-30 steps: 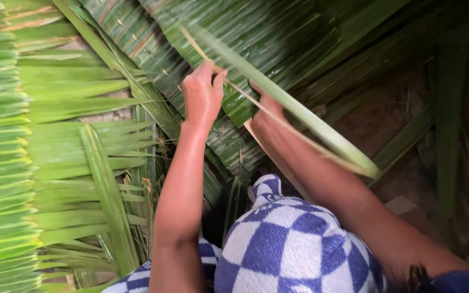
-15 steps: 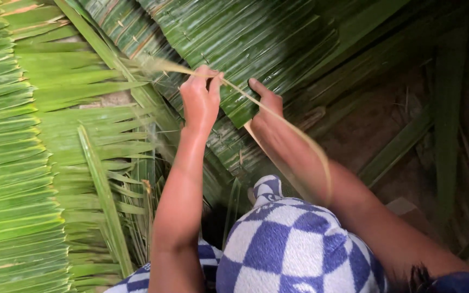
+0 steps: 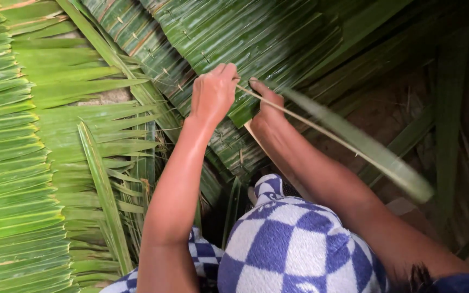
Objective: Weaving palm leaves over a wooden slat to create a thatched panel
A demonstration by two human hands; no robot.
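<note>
Two hands work at the upper middle of the frame. The left hand point(image 3: 213, 95) pinches the near end of one long leaf strip point(image 3: 354, 142). The strip's long axis slants from upper middle down to the lower right. The right hand point(image 3: 267, 103) rests with fingers flat against stitched leaf panels point(image 3: 245, 38).

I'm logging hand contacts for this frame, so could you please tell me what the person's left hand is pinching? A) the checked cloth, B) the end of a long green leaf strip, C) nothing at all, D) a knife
B: the left hand pinches the end of the leaf strip, which runs out to the right past the right hand resting on the woven leaf panel.
</note>
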